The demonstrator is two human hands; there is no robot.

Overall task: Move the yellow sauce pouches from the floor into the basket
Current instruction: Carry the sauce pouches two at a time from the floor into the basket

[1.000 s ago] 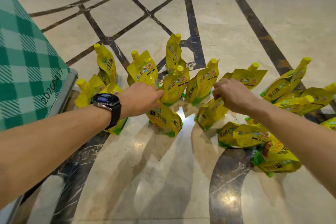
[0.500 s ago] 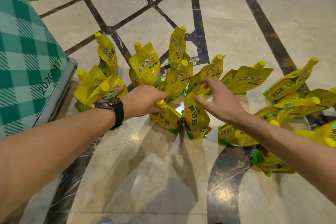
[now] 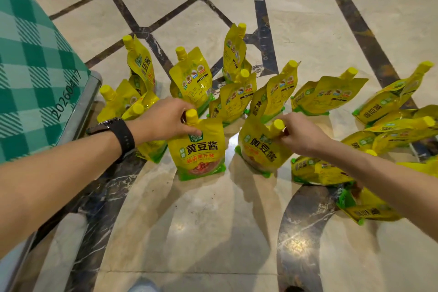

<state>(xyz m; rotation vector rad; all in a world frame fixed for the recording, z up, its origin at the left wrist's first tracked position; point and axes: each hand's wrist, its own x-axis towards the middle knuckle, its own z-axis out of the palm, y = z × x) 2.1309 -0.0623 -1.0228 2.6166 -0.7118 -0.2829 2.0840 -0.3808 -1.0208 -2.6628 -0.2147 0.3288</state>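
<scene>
Yellow sauce pouches (image 3: 198,149) bore yellow caps, green bottom edges and dark lettering, the beige marble floor (image 3: 203,232) carried dark veined inlay bands, the basket (image 3: 33,73) at left showed green-and-teal check fabric, and the wrist strap (image 3: 123,136) was black.

Both arms outstretched, grips (image 3: 166,118) (image 3: 301,134) closed.
</scene>
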